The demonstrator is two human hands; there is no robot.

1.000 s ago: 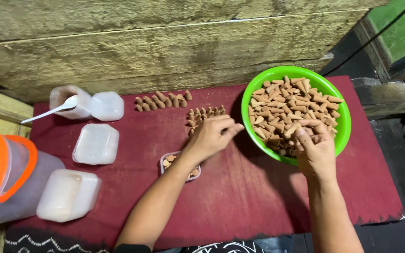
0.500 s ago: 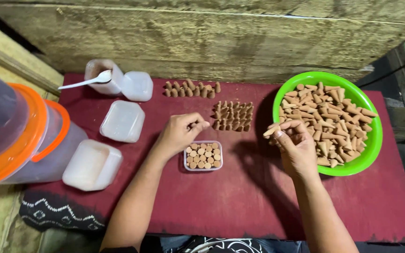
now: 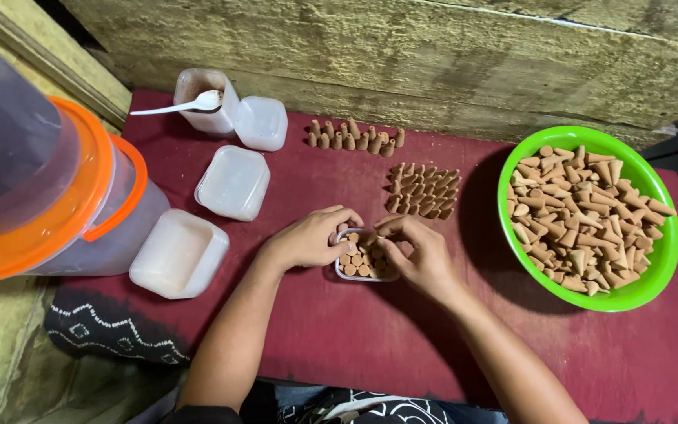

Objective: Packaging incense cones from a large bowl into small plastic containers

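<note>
Hands crowd small box, bowl apart.

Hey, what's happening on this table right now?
A person has both hands at a small clear plastic box partly filled with brown cone-shaped pieces standing upright. The left hand steadies its left edge and the right hand rests over its right side. A green plastic bowl heaped with the same cones sits to the right. Two small groups of cones stand on the red cloth behind the box, and closed white plastic containers lie to the left.
</note>
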